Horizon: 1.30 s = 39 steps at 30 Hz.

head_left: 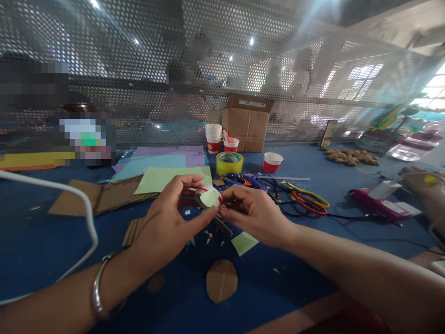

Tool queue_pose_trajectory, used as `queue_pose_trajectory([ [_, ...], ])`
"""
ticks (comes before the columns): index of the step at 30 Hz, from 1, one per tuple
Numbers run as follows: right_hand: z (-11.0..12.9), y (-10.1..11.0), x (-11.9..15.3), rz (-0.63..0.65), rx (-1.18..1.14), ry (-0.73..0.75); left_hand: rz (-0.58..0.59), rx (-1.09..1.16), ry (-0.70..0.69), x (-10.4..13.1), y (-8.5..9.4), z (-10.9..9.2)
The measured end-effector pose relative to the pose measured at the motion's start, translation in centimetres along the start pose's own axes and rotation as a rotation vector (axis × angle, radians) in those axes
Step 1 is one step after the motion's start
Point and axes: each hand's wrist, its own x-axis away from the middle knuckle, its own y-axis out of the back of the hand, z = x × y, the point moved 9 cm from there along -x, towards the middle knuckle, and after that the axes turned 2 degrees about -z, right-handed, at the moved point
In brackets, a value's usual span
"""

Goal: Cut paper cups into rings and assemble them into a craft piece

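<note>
Between my two hands is a small white-and-red paper cup (208, 196), tilted, with a pale green paper piece on its surface. My left hand (170, 211) is closed round it from the left, thumb underneath and fingers behind. From the right, my right hand (255, 213) pinches its edge; the fingertips partly hide what they grip. A dark flat strip (221, 226) lies just below the hands, its kind unclear. Near my right wrist is a light green paper scrap (244, 243), and a round cardboard disc (222, 281) lies closer to me.
Green paper (156, 178) and cardboard (83, 197) lie left, beside a white cable (91, 222). Behind are yellow tape (229, 163), stacked paper cups (213, 138), a single cup (273, 162) and a cardboard box (246, 123). Scissors (309, 202) and a purple tool (380, 205) lie right.
</note>
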Motion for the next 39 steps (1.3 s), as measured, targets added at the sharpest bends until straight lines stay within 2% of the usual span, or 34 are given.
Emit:
queue_pose_trajectory([
  [5,0.6,-0.6,0.1,0.038,-0.001,0.035,-0.026,-0.327,-0.261,0.3,0.4,-1.5],
  [10,1.4,-0.7,0.3,0.049,0.056,0.07,-0.005,-0.515,-0.428,0.8,0.1,-2.9],
  [15,1.2,-0.8,0.4,0.061,0.01,0.045,0.027,-0.613,-0.58,1.3,-0.3,-3.7],
  [20,0.6,-0.3,0.0,-0.014,0.021,0.038,0.14,-0.599,-0.738,2.3,-1.5,-4.3],
  [22,0.4,-0.1,-0.1,-0.04,0.052,0.037,0.165,-0.583,-0.747,2.6,-1.7,-4.4],
  [26,0.5,0.1,-0.1,-0.06,0.053,0.038,0.158,-0.502,-0.642,2.4,-1.6,-4.2],
  [29,0.8,0.5,0.0,-0.07,0.064,0.026,0.075,-0.37,-0.497,1.8,-0.8,-3.6],
  [31,1.2,0.7,0.0,-0.076,0.09,0.037,0.005,-0.189,-0.317,1.1,0.0,-2.4],
  [33,1.3,0.7,0.1,-0.076,0.106,0.054,-0.017,0.045,-0.046,0.4,0.2,-0.1],
  [36,1.1,0.7,0.1,-0.077,0.131,0.066,0.038,0.319,0.313,0.3,-1.0,2.7],
  [39,0.8,0.7,0.1,-0.076,0.143,0.066,0.131,0.451,0.456,0.2,-2.2,3.5],
])
